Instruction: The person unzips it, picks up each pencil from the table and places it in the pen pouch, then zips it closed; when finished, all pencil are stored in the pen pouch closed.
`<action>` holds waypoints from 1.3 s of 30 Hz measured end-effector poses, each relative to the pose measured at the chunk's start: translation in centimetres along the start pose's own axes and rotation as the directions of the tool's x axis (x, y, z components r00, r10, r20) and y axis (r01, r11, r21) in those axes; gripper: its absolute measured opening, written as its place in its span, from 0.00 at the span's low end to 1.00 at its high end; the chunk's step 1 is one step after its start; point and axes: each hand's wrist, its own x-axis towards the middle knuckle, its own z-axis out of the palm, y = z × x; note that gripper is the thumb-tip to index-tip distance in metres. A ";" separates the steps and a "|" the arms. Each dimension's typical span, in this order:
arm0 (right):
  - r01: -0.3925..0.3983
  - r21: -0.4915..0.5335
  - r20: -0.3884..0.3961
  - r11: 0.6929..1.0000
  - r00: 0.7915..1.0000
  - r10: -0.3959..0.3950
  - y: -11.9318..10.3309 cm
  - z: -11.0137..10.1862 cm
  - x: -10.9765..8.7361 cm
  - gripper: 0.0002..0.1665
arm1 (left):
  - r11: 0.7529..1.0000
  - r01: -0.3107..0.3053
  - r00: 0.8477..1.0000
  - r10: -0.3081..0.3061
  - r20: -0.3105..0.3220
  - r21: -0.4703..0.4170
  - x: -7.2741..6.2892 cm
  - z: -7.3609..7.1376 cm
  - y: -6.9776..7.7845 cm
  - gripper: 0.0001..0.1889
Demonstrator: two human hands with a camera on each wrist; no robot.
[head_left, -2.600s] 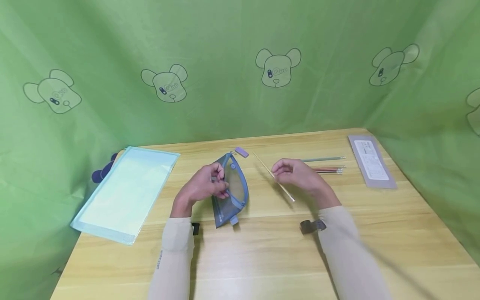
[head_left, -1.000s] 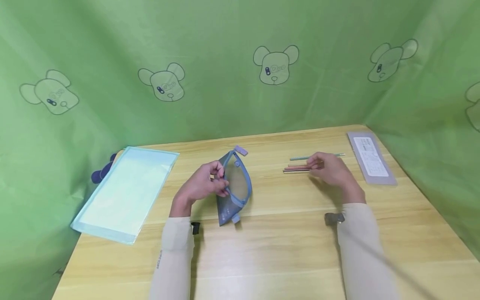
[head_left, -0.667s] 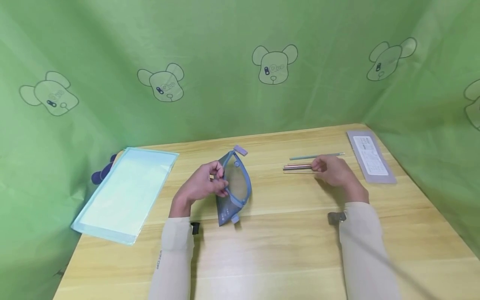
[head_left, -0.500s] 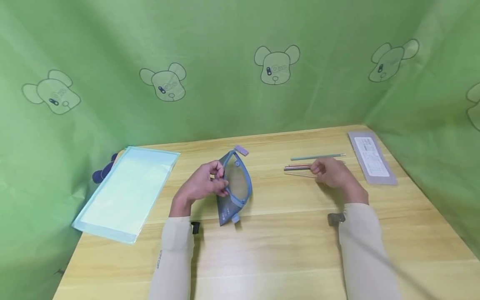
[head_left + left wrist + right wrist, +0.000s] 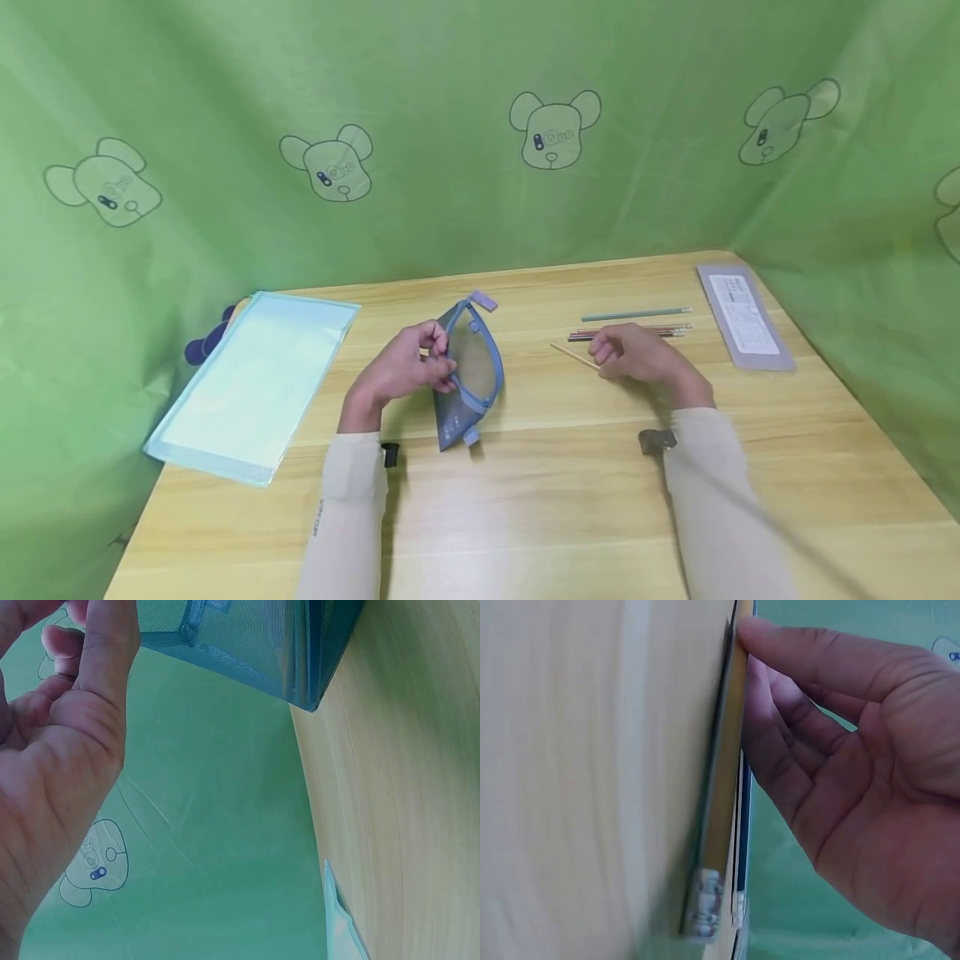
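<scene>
My left hand (image 5: 408, 363) pinches the near edge of a blue mesh zip pencil case (image 5: 459, 421) and keeps its mouth spread. In the left wrist view, the mesh pencil case (image 5: 247, 645) hangs beyond the fingers. Between thumb and fingers, my right hand (image 5: 637, 357) pinches a yellow pencil (image 5: 573, 356), tilted just over the table. Its metal eraser end shows in the right wrist view, where the pencil (image 5: 724, 802) runs down from the fingertips. Behind that hand lie several dark and reddish pencils (image 5: 585, 335) and a green pencil (image 5: 637, 314).
A purple eraser (image 5: 483, 300) sits by the case's far tip. On the left lies a light blue mesh-edged folder (image 5: 255, 383), partly over a dark purple object (image 5: 202, 346). A purple-grey packet with a white label (image 5: 742, 317) lies at the right edge. Green cloth hangs behind the table.
My right hand has drawn the yellow pencil away from the row, towards the left and nearer me. Earlier it held another pencil near the case. The left hand stays on the case.
</scene>
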 end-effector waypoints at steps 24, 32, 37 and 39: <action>0.065 0.010 0.060 0.998 0.996 -0.065 -2.0 1.8 0.9 0.13 | 1.000 0.001 1.000 -0.001 -0.004 0.000 -0.1 -0.1 0.0 0.13; 0.031 0.316 0.083 0.948 0.995 -0.061 -4.7 2.9 1.5 0.21 | 1.000 -0.006 1.000 0.006 0.004 0.002 0.2 0.2 0.0 0.14; -0.035 0.456 0.186 0.889 0.981 -0.057 -6.5 4.6 2.4 0.17 | 1.000 0.000 1.000 0.000 0.026 -0.001 0.4 0.7 0.0 0.13; -0.058 0.490 0.210 0.870 0.976 -0.053 -7.3 5.5 2.6 0.15 | 1.000 -0.008 0.999 0.008 0.040 0.001 0.5 1.1 0.1 0.12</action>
